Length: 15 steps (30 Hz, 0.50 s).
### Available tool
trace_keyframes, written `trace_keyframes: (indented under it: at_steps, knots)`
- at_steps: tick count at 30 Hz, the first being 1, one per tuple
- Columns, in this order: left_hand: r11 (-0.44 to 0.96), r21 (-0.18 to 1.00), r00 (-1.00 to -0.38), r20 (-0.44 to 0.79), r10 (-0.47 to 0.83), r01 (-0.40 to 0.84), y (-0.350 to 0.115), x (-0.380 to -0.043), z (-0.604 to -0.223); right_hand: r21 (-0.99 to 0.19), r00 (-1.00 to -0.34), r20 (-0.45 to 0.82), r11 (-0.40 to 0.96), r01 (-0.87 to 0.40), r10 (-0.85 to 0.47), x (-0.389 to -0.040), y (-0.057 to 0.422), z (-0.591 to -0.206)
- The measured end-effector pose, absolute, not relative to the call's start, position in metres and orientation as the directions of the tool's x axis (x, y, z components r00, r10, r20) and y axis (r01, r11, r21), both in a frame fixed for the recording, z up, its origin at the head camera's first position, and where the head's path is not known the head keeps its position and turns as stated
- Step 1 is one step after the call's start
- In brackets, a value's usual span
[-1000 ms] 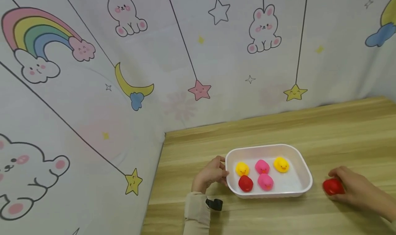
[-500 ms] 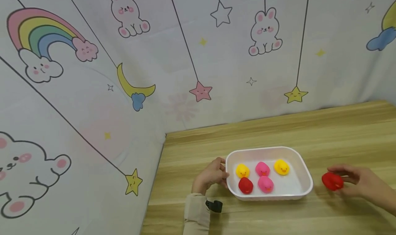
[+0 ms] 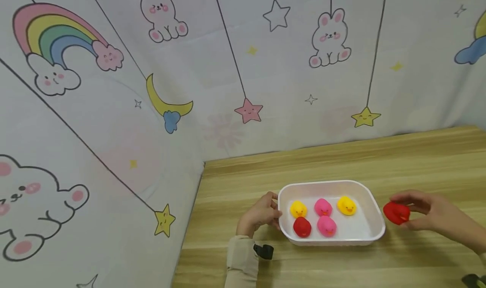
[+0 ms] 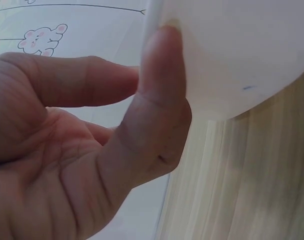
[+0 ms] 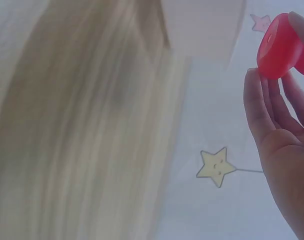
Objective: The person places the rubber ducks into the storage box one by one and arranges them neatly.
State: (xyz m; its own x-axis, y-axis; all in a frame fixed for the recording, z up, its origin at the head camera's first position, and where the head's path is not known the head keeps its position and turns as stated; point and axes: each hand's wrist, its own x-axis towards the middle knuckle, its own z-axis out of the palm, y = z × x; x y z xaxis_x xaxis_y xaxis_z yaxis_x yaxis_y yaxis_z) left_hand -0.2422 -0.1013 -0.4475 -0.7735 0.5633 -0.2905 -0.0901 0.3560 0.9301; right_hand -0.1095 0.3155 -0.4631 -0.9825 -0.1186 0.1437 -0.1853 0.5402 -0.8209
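A red rubber duck (image 3: 395, 213) is pinched between the fingertips and thumb of my right hand (image 3: 434, 212), just off the right end of a white plastic tray (image 3: 360, 227). In the right wrist view the duck's flat underside (image 5: 270, 45) faces left, clear of the table. My left hand (image 3: 260, 214) grips the tray's left end. From the left wrist, the thumb and fingers (image 4: 164, 65) show on either side of the tray wall (image 4: 232, 55). Inside the tray stand two yellow ducks (image 3: 346, 205), two pink ducks (image 3: 327, 226) and another red duck (image 3: 302, 227).
The tray rests on a wood-grain table (image 3: 243, 174). Behind and to the left hangs a white cloth backdrop (image 3: 288, 77) printed with rabbits, stars and a rainbow. A black strap mount (image 3: 263, 251) sits on the left wrist.
My right hand has raised the red duck off the table and carried it left, closer to the tray. My left hand keeps its place on the tray, and the ducks inside have not moved.
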Motion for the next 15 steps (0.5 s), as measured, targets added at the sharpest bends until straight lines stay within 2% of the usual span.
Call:
trace_keyframes:
  at_steps: [4,12,15]
  knots:
    - [0.365,0.928,-0.771,-0.287,0.569,-0.075,-0.100,-0.244,-0.445,-0.805,-0.982,0.135,0.563,-0.185,-0.130,-0.117,0.307,-0.451]
    - [0.380,0.921,-0.775,-0.299,0.557,-0.082,-0.101,-0.244,-0.446,-0.784,-0.950,0.211,0.541,-0.305,-0.231,-0.129,0.292,-0.437]
    - [0.377,0.923,-0.773,-0.297,0.560,-0.081,-0.100,-0.243,-0.447,-0.768,-0.945,0.190,0.558,-0.313,-0.268,-0.131,0.289,-0.432]
